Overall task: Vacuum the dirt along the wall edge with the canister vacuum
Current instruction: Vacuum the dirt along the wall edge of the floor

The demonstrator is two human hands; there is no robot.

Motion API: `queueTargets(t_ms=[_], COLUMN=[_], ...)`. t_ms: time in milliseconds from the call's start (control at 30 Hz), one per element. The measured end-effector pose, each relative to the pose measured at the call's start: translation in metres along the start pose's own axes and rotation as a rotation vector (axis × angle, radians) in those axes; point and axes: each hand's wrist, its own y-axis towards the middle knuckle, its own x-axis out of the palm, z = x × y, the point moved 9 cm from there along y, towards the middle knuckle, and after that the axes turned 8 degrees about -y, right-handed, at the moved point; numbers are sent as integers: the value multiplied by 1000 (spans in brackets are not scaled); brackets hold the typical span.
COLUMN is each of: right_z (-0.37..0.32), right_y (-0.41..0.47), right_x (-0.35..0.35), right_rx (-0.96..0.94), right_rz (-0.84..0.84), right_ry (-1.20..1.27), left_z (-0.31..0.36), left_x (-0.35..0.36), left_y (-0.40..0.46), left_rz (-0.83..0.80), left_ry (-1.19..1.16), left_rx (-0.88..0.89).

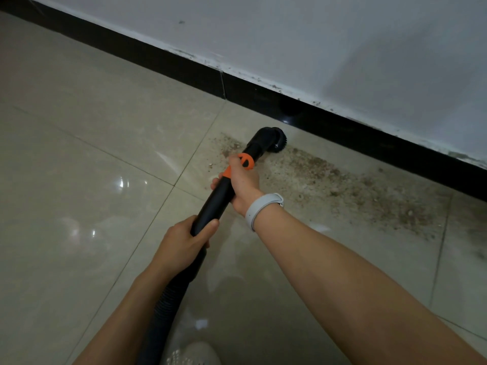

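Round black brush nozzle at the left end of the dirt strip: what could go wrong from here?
The round black brush nozzle may scatter the brown dirt strip sideways rather than lift it. Its head sits close to the glossy black baseboard and could scuff it.

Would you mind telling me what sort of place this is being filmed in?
Most likely an indoor room, at the foot of a wall: glossy beige floor tiles, a black skirting board under a white painted wall, and dirt strewn along that edge.
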Motion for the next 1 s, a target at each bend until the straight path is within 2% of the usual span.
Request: queueTargets(t_ms=[1000], right_z=[-13], right_y=[-32], right_x=[-139], right_rx=[-68], right_rz=[237], right_ry=[309], left_z=[61], left_x=[98], left_y=[-5], left_rz=[-323], left_ry=[141], left_rx=[102])
